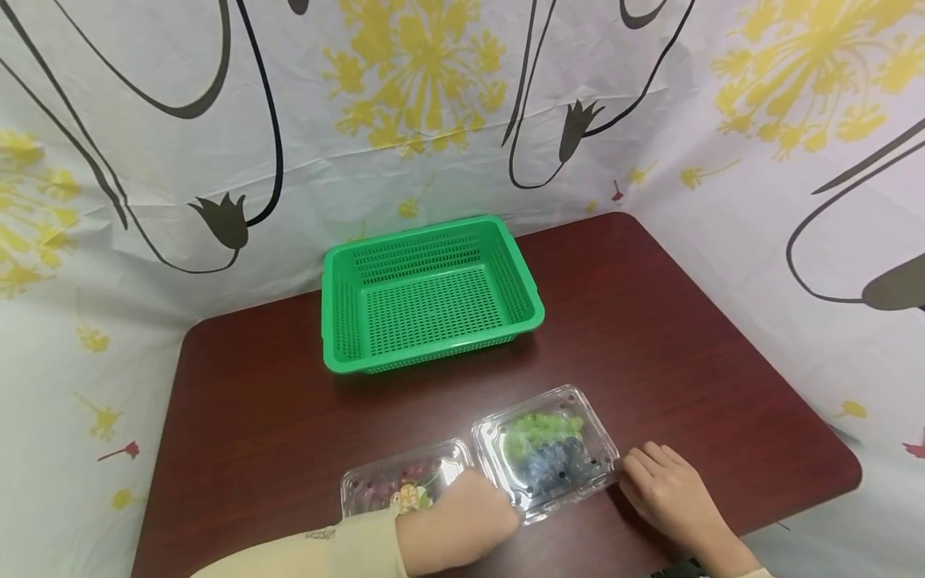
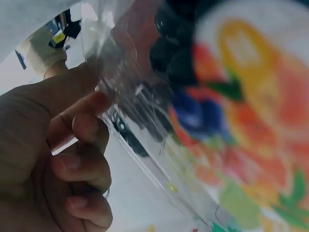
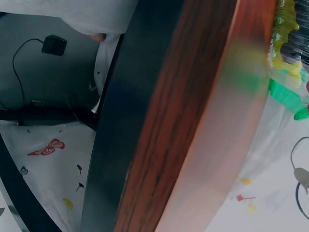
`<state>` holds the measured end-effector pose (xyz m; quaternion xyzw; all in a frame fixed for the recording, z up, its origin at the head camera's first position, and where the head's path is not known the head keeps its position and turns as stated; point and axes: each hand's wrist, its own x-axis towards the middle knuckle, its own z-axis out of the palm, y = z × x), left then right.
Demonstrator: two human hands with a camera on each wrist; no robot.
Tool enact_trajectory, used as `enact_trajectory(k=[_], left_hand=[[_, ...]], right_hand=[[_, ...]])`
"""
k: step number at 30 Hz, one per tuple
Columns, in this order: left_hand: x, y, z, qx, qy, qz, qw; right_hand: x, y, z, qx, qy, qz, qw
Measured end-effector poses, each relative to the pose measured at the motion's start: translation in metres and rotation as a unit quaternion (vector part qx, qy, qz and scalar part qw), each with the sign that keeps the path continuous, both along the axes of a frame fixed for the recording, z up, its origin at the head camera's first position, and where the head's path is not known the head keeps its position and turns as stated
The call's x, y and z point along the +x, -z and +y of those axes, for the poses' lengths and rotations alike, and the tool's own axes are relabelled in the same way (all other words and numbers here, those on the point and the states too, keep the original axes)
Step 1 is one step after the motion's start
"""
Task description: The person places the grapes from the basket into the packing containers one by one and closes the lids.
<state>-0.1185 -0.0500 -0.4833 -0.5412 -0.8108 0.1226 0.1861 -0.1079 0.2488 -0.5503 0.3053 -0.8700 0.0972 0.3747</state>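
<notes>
Two clear plastic fruit containers lie at the near side of the table. The right container (image 1: 549, 453) holds green and dark grapes. My left hand (image 1: 462, 522) is at its near left corner, overlapping the labelled left container (image 1: 393, 482) with reddish-purple fruit. In the left wrist view, my left thumb and forefinger pinch thin clear plastic (image 2: 120, 72), the other fingers curled; a bright fruit-printed label (image 2: 251, 111) and dark grapes are close by. My right hand (image 1: 672, 494) grips the right container's right edge with bent fingers; its thumb is hidden.
A green plastic basket (image 1: 433, 353) stands beyond the containers, towards the back of the dark red table (image 1: 650, 337). White patterned sheeting (image 1: 448, 168) hangs round the back and sides. The table's wooden edge (image 3: 178, 116) crosses the right wrist view.
</notes>
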Motion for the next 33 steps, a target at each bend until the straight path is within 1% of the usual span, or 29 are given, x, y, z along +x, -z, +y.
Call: enact_trajectory(k=[6, 11, 15, 21, 26, 31, 33], left_hand=[[0.004, 0.007, 0.009, 0.0, 0.014, 0.03, 0.9995], [0.007, 0.013, 0.016, -0.004, 0.04, 0.064, 0.9971], [0.009, 0.013, 0.018, -0.02, 0.047, 0.085, 0.9951], [0.01, 0.014, 0.02, -0.034, 0.05, 0.093, 0.9939], [0.011, 0.012, 0.022, -0.064, 0.042, 0.09, 0.993], [0.012, 0.011, 0.022, -0.072, 0.039, 0.098, 0.9918], [0.013, 0.011, 0.022, -0.076, 0.04, 0.096, 0.9917]], right_hand=[[0.001, 0.0, 0.0, -0.007, -0.004, 0.005, 1.0], [0.001, 0.001, -0.002, -0.007, -0.011, 0.003, 0.9999], [0.002, 0.004, -0.001, -0.007, -0.008, -0.005, 0.9999], [0.001, 0.003, -0.001, -0.005, -0.012, -0.007, 0.9999], [0.0, 0.002, -0.001, -0.002, -0.016, -0.005, 0.9999], [0.001, 0.002, -0.002, 0.0, -0.015, -0.004, 0.9999], [0.001, 0.002, -0.002, -0.001, -0.018, -0.002, 0.9998]])
